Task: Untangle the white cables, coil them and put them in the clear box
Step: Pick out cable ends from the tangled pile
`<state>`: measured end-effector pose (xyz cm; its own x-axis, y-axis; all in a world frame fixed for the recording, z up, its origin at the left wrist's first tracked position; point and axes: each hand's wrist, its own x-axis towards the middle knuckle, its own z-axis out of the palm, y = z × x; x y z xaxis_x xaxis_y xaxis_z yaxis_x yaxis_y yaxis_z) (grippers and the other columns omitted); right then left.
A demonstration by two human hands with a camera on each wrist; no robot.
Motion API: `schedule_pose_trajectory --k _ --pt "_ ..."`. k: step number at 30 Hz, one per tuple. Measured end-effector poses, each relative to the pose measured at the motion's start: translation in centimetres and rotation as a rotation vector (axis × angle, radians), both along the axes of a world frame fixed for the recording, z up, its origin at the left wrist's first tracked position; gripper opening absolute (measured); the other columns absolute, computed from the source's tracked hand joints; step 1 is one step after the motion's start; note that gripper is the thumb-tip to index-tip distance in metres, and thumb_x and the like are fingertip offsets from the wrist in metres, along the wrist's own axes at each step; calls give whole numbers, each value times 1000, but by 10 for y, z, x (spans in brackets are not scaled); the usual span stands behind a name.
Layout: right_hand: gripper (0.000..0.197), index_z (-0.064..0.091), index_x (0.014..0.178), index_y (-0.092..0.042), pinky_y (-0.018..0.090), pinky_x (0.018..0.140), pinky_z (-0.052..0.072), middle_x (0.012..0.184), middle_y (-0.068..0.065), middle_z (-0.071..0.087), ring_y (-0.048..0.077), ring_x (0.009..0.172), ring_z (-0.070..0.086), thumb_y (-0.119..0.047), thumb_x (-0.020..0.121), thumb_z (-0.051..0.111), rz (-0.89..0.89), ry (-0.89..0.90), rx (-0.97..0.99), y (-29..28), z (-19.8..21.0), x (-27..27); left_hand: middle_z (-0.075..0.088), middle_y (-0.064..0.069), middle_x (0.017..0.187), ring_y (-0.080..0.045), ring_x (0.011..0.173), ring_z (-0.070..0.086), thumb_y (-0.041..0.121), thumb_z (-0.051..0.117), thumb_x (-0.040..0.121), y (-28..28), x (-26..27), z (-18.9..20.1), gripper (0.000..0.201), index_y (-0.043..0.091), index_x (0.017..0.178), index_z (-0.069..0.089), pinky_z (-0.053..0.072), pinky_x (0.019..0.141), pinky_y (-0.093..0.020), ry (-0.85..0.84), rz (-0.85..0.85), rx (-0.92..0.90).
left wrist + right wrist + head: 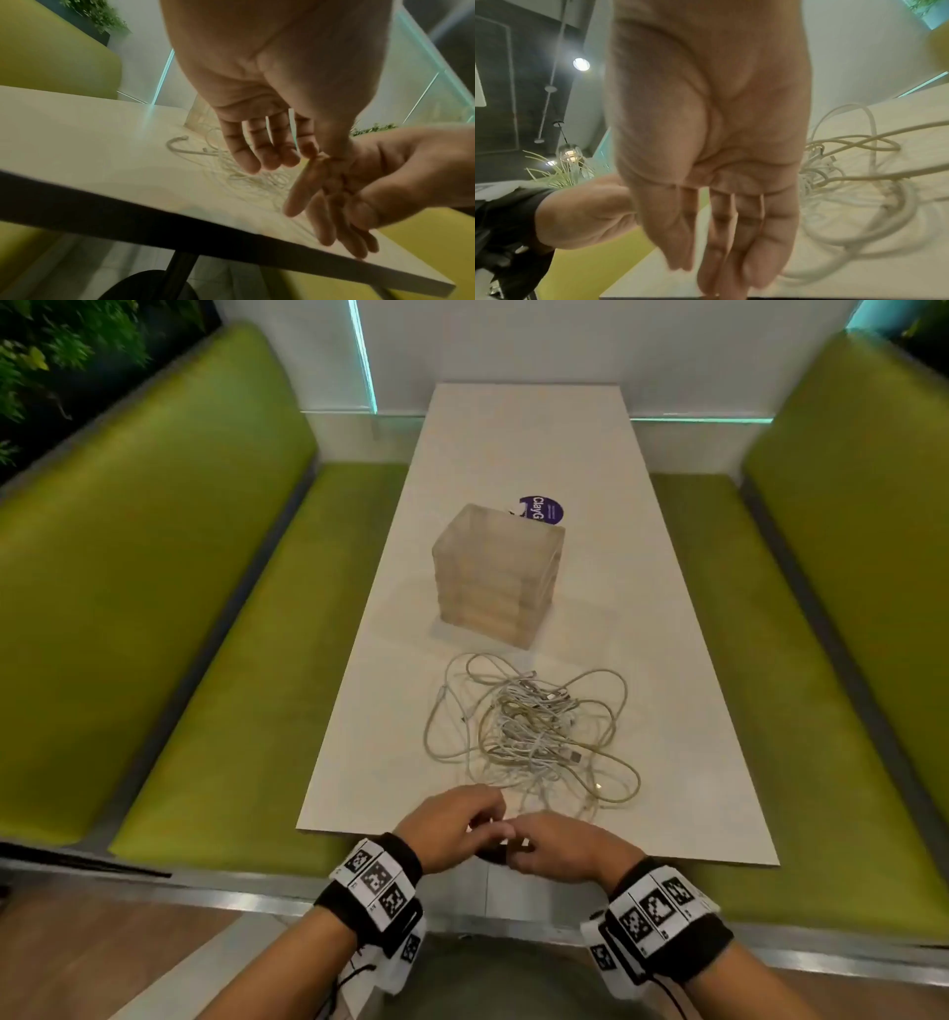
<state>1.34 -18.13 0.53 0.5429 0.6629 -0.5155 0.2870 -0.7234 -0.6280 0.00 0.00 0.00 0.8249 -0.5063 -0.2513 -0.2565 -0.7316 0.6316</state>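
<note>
Right now I see my left hand (452, 824) and right hand (560, 847) meeting at the lower centre of the head view, fingers loosely extended, gripping nothing. Tangled white cables (534, 726) lie on the counter (683, 670) just above them, with the clear box (495, 572) mid-frame.

Dim, soft indoor light; wrist views motion-blurred.
</note>
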Motion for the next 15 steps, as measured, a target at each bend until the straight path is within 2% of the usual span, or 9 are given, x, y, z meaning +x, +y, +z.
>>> schedule_pose_trajectory --k 2,4,6,8,10,12,15 --pt "25 59 113 -11 30 82 42 114 12 61 26 103 57 -17 90 52 -173 -130 -16 -1 -4 5 53 0 96 -18 91 50 40 49 95 0 6 -7 25 16 96 56 41 75 -33 -80 34 87" --pt "30 59 115 -14 33 84 43 117 10 55 26 108 54 -26 88 58 -276 -237 -79 -2 -8 9 54 -5 106 -24 100 51 30 52 95 -5 12 -14 20 14 106 57 42 79 -35 -179 91 101" --pt "41 56 114 -14 36 85 45 117 9 51 26 109 50 -32 80 68 -254 -239 -172 -4 -14 12 53 -9 116 -28 105 51 22 57 92 -15 17 -20 28 11 117 54 42 83 -36 -250 120 97" --pt "39 54 111 -12 36 82 46 114 11 55 29 106 53 -27 78 70 -238 -247 -194 -3 -17 11 50 -10 123 -29 109 50 18 57 90 -24 22 -21 36 9 124 48 40 86 -35 -272 167 127" --pt "28 53 110 -11 34 77 45 109 14 62 30 102 58 -17 84 62 -253 -260 -161 -1 -21 7 51 -10 124 -29 108 51 16 55 91 -29 27 -19 34 9 124 46 40 84 -36 -264 216 130" --pt "26 52 113 -10 32 74 43 106 15 65 30 99 60 -14 88 54 -306 -240 -90 -1 -22 5 50 -7 124 -28 108 53 14 52 92 -30 28 -16 31 11 122 47 44 81 -38 -216 186 94" --pt "19 58 107 -11 24 65 36 96 9 66 22 88 60 -13 88 56 -430 -170 104 -8 -17 5 49 -1 132 -22 115 51 8 49 91 -24 27 -16 38 19 128 47 46 90 -40 -76 31 20"
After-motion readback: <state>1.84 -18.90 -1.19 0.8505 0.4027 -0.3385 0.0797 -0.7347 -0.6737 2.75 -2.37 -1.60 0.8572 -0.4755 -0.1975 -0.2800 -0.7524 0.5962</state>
